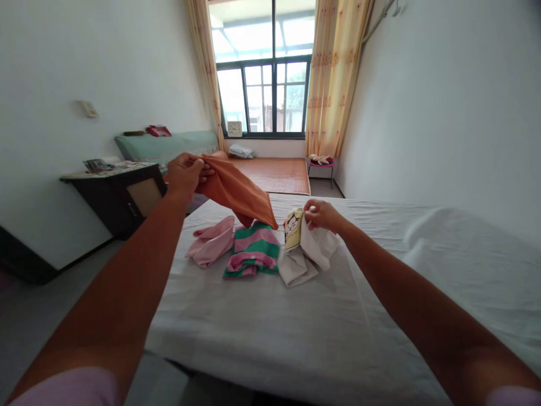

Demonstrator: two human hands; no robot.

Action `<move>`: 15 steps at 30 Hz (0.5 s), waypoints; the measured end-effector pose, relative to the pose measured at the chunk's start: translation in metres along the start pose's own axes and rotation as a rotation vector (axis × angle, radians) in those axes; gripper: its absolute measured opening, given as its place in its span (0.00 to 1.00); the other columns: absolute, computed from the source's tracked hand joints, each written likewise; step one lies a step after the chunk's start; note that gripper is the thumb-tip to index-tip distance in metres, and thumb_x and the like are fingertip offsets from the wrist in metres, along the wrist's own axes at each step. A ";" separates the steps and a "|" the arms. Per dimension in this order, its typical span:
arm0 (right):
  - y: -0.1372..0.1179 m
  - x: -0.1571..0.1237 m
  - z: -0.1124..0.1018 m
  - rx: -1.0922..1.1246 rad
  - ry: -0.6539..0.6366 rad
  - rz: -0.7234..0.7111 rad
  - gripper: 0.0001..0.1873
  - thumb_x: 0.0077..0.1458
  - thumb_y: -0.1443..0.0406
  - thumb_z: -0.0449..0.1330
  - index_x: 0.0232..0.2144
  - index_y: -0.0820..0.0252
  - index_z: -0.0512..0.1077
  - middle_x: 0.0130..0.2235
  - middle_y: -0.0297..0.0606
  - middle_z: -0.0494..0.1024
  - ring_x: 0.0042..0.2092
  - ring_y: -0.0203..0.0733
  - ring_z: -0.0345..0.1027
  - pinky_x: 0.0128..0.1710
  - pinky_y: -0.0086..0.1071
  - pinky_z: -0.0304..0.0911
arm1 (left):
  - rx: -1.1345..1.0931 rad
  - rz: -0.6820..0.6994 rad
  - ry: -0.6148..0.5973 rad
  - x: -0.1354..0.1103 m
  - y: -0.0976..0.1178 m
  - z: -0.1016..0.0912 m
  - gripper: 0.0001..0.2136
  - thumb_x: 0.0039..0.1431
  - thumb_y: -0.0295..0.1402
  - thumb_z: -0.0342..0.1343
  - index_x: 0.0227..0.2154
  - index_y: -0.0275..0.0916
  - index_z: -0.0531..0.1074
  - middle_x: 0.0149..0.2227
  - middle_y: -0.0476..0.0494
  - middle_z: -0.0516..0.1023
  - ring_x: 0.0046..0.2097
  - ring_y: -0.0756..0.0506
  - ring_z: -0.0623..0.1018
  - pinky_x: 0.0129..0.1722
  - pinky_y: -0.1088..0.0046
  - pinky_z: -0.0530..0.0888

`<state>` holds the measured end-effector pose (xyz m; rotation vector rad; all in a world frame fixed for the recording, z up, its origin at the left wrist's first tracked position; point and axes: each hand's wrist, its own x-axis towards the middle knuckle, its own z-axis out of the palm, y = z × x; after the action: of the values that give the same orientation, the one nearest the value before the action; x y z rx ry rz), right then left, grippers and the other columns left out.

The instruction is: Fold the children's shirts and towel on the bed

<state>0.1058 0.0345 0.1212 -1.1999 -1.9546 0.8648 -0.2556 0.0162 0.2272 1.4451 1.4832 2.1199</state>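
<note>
My left hand (190,172) is closed on the corner of an orange-brown cloth (239,192), which hangs slanting down to the right above the bed. Lower down, my right hand (319,214) pinches the top of a white cloth garment (315,248). Beside those fingers a pale yellow piece with a cartoon face (293,228) shows; whether it is part of the white cloth I cannot tell. Left of it lies a folded green-and-pink striped garment (253,251), its far edge partly behind the orange-brown cloth. A crumpled pink cloth (212,242) lies at the far left.
A white sheet (270,321) covers the bed, wrinkled at the right. A dark cabinet (131,194) stands to the left. Beyond are a low bed with a brown mat (274,172), a small stool (321,162), a window (266,96) and a clock (234,129).
</note>
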 end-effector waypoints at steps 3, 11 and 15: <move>-0.020 0.018 -0.002 0.113 0.151 -0.109 0.05 0.49 0.68 0.58 0.29 0.59 0.64 0.23 0.31 0.75 0.23 0.34 0.71 0.22 0.24 0.65 | -0.069 -0.005 0.180 0.003 -0.027 -0.018 0.04 0.55 0.25 0.49 0.34 0.34 0.66 0.28 0.53 0.75 0.27 0.56 0.76 0.28 0.80 0.72; -0.059 0.065 -0.002 0.076 0.667 -0.484 0.06 0.58 0.63 0.50 0.39 0.55 0.63 0.36 0.35 0.76 0.39 0.37 0.72 0.41 0.33 0.67 | 0.475 0.067 -0.759 -0.079 -0.052 -0.023 0.09 0.54 0.39 0.54 0.31 0.38 0.74 0.31 0.46 0.79 0.33 0.47 0.77 0.33 0.73 0.71; -0.031 0.051 0.023 -0.166 0.405 -0.343 0.09 0.53 0.67 0.54 0.39 0.57 0.64 0.36 0.37 0.78 0.37 0.40 0.73 0.40 0.35 0.66 | 0.703 0.304 -1.075 -0.124 -0.054 -0.006 0.10 0.51 0.41 0.55 0.31 0.42 0.76 0.30 0.48 0.79 0.34 0.46 0.75 0.35 0.74 0.68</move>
<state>0.0553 0.0663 0.1441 -0.9941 -1.8409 0.2627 -0.2163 -0.0372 0.1098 2.5391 1.5544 0.5157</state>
